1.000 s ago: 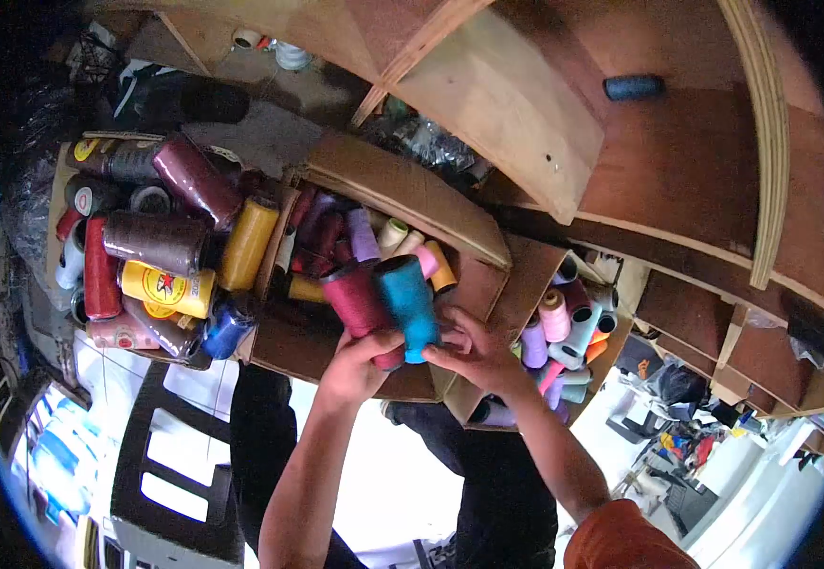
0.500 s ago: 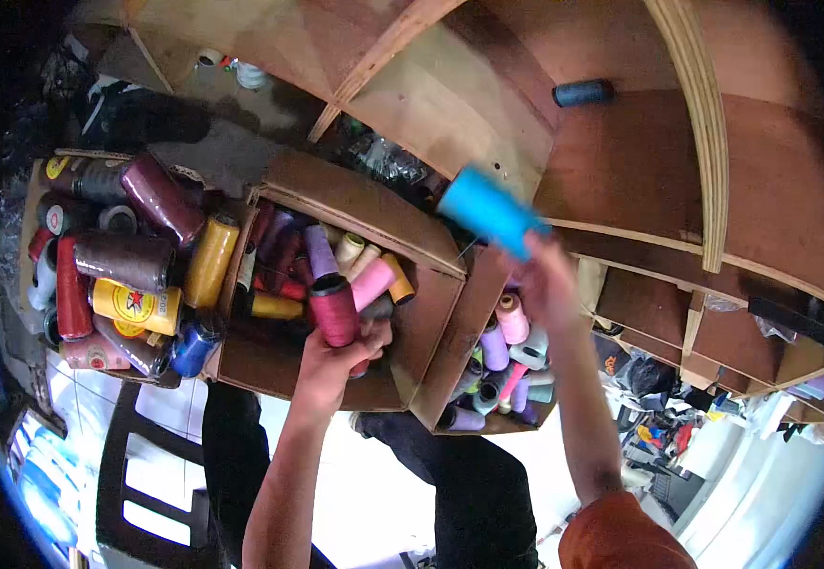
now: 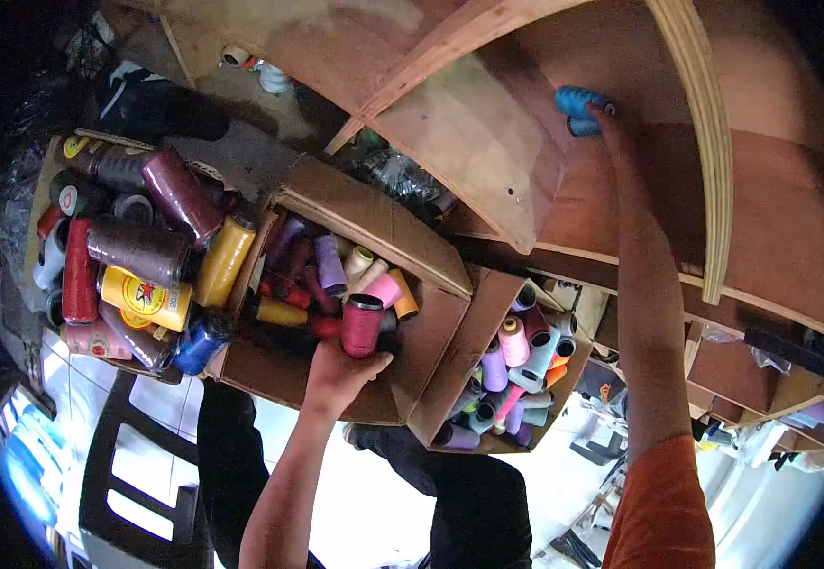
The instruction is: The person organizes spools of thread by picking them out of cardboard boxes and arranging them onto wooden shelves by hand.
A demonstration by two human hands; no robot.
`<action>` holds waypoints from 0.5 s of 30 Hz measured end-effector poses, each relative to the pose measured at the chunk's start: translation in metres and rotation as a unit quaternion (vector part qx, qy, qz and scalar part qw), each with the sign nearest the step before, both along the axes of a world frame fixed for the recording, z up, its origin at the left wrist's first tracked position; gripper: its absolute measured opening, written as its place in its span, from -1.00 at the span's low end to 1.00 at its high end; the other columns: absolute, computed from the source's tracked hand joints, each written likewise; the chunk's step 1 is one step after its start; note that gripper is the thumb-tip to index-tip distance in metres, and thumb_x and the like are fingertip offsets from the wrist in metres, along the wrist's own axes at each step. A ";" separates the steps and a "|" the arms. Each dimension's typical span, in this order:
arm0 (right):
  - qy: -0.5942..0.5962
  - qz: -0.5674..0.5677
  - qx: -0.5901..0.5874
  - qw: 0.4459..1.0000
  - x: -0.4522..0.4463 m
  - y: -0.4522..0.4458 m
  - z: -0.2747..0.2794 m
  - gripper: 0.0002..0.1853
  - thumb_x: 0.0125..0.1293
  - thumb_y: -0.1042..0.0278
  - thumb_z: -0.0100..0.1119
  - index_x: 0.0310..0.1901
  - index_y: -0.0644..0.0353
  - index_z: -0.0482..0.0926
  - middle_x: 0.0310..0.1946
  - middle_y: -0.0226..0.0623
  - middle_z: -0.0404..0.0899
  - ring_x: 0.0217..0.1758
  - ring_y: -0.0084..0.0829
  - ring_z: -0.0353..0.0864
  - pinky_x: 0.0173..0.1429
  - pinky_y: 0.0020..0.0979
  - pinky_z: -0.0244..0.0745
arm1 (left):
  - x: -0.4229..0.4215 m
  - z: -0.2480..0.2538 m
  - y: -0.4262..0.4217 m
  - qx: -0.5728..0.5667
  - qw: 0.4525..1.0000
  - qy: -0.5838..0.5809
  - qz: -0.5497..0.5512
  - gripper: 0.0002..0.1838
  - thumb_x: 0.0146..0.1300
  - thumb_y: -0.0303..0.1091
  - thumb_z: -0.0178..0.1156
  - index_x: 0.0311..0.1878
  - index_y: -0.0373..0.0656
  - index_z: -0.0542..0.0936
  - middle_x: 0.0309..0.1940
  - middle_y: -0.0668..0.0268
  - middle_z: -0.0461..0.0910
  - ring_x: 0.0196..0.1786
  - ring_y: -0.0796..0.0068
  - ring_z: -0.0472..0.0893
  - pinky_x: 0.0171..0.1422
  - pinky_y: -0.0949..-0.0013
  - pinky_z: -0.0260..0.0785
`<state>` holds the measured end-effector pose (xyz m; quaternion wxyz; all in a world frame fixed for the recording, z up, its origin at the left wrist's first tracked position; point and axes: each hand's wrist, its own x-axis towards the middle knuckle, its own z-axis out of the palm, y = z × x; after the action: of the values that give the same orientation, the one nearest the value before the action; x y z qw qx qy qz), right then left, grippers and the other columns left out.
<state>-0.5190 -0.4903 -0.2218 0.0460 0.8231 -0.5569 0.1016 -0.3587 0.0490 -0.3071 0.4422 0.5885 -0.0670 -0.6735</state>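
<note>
1. Since the earlier frames, the right hand [image 3: 609, 119] has carried a turquoise thread spool up into the brown wooden shelf [image 3: 753, 175], beyond and right of the open brown cardboard box [image 3: 426, 322]
2. Left hand [image 3: 341, 375]: clenched round a crimson thread spool [image 3: 363, 327], nearly upright over the box's near part
3. Right fingers reach two blue spools [image 3: 584, 112] lying together; I cannot tell whether they grip or have let go
4. Inside the box: purple, cream, pink and orange spools
5. Right of it: a smaller carton [image 3: 464, 337] of mostly pastel spools
6. Left of it: a packed carton [image 3: 42, 199] with brown, red, yellow and blue spools
</note>
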 end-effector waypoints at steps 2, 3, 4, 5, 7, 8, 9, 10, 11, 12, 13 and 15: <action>0.047 0.020 0.010 0.999 0.002 -0.002 0.010 -0.34 -0.01 -0.12 0.35 -0.06 0.34 0.55 -0.14 -0.02 0.60 -0.03 -0.16 0.58 0.08 -0.26 0.41 | -0.004 -0.007 0.004 0.015 1.000 -0.017 -0.020 -0.69 -0.10 -0.36 0.43 -0.31 -0.26 0.54 -0.57 0.30 0.58 -0.49 0.55 0.58 -0.37 0.40 0.43; 0.069 0.029 0.014 0.997 0.005 -0.001 0.014 -0.35 -0.01 -0.11 0.35 -0.06 0.32 0.56 -0.14 -0.02 0.61 -0.02 -0.14 0.59 0.08 -0.24 0.41 | -0.005 -0.008 0.004 0.001 0.999 -0.042 -0.004 -0.66 -0.11 -0.34 0.44 -0.29 -0.25 0.55 -0.56 0.28 0.59 -0.47 0.53 0.59 -0.35 0.39 0.43; 0.045 0.044 0.003 0.998 -0.001 -0.015 0.007 -0.35 -0.01 -0.13 0.34 -0.05 0.31 0.56 -0.14 0.00 0.60 -0.02 -0.11 0.58 0.08 -0.22 0.41 | -0.008 -0.007 0.004 -0.013 0.998 -0.067 0.011 -0.64 -0.12 -0.32 0.44 -0.27 -0.25 0.55 -0.54 0.26 0.60 -0.45 0.52 0.60 -0.32 0.38 0.44; 0.022 0.057 -0.007 0.998 -0.008 -0.028 0.000 -0.35 -0.01 -0.14 0.34 -0.05 0.30 0.56 -0.13 0.01 0.60 -0.01 -0.08 0.58 0.08 -0.20 0.41 | -0.009 -0.007 0.004 -0.028 0.995 -0.091 0.026 -0.61 -0.14 -0.30 0.45 -0.25 -0.25 0.55 -0.52 0.24 0.61 -0.43 0.50 0.61 -0.30 0.37 0.44; 0.023 0.050 -0.025 0.998 -0.012 -0.028 -0.004 -0.33 -0.02 -0.16 0.33 -0.05 0.30 0.55 -0.13 0.03 0.59 -0.01 -0.03 0.57 0.08 -0.17 0.41 | -0.008 -0.014 0.005 0.008 0.995 -0.093 -0.033 -0.60 -0.14 -0.30 0.45 -0.23 -0.24 0.55 -0.48 0.22 0.62 -0.40 0.49 0.62 -0.27 0.36 0.44; 0.045 0.031 -0.034 0.998 -0.013 -0.029 -0.005 -0.32 -0.02 -0.17 0.33 -0.05 0.30 0.55 -0.13 0.04 0.59 -0.01 -0.01 0.57 0.08 -0.16 0.41 | -0.009 -0.016 0.005 0.025 0.993 -0.093 -0.062 -0.59 -0.15 -0.30 0.46 -0.21 -0.23 0.55 -0.46 0.21 0.62 -0.38 0.49 0.62 -0.25 0.35 0.44; 0.065 0.014 -0.043 0.997 -0.010 -0.027 -0.003 -0.31 -0.02 -0.18 0.33 -0.05 0.31 0.54 -0.14 0.05 0.59 -0.01 0.01 0.56 0.08 -0.16 0.41 | -0.009 -0.015 0.004 0.024 0.994 -0.086 -0.055 -0.58 -0.15 -0.30 0.46 -0.21 -0.24 0.55 -0.45 0.21 0.62 -0.38 0.49 0.62 -0.24 0.35 0.45; 0.069 0.036 -0.063 0.995 -0.017 -0.040 -0.008 -0.31 -0.02 -0.18 0.32 -0.05 0.31 0.54 -0.12 0.06 0.58 -0.01 0.02 0.56 0.08 -0.15 0.41 | -0.007 -0.012 0.003 0.022 0.995 -0.080 -0.048 -0.57 -0.16 -0.29 0.47 -0.21 -0.25 0.54 -0.44 0.20 0.62 -0.37 0.49 0.62 -0.24 0.34 0.45; 0.072 0.057 -0.081 0.992 -0.024 -0.051 -0.015 -0.31 -0.01 -0.18 0.32 -0.04 0.31 0.54 -0.11 0.07 0.57 0.00 0.04 0.55 0.08 -0.15 0.40 | -0.006 -0.011 0.003 0.021 0.996 -0.075 -0.041 -0.56 -0.16 -0.29 0.47 -0.21 -0.26 0.54 -0.43 0.20 0.62 -0.37 0.49 0.61 -0.23 0.34 0.45; 0.075 0.078 -0.100 0.989 -0.021 -0.049 -0.015 -0.31 0.00 -0.18 0.31 -0.04 0.31 0.53 -0.10 0.08 0.56 0.00 0.06 0.54 0.09 -0.15 0.40 | -0.006 -0.011 0.004 0.009 0.996 -0.077 -0.043 -0.55 -0.15 -0.29 0.47 -0.19 -0.25 0.54 -0.43 0.22 0.62 -0.38 0.50 0.61 -0.25 0.35 0.45; 0.098 0.068 -0.077 0.990 -0.020 -0.047 -0.010 -0.32 0.01 -0.17 0.30 -0.03 0.32 0.53 -0.08 0.07 0.56 0.01 0.04 0.54 0.09 -0.15 0.39 | -0.007 -0.012 0.004 -0.002 0.996 -0.080 -0.044 -0.54 -0.14 -0.28 0.48 -0.17 -0.24 0.53 -0.44 0.24 0.61 -0.40 0.51 0.60 -0.27 0.36 0.45; 0.142 0.047 -0.027 0.988 0.000 -0.012 0.011 -0.34 0.05 -0.13 0.29 -0.01 0.33 0.52 -0.06 0.06 0.55 0.02 0.01 0.54 0.10 -0.16 0.38 | -0.005 -0.007 0.006 -0.014 0.998 -0.045 -0.044 -0.52 -0.11 -0.25 0.47 -0.12 -0.21 0.52 -0.45 0.30 0.59 -0.43 0.53 0.58 -0.32 0.39 0.43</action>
<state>-0.5191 -0.5028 -0.2111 0.1425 0.8530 -0.5022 0.0008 -0.3639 0.0555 -0.3138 0.4167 0.6084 -0.1220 -0.6643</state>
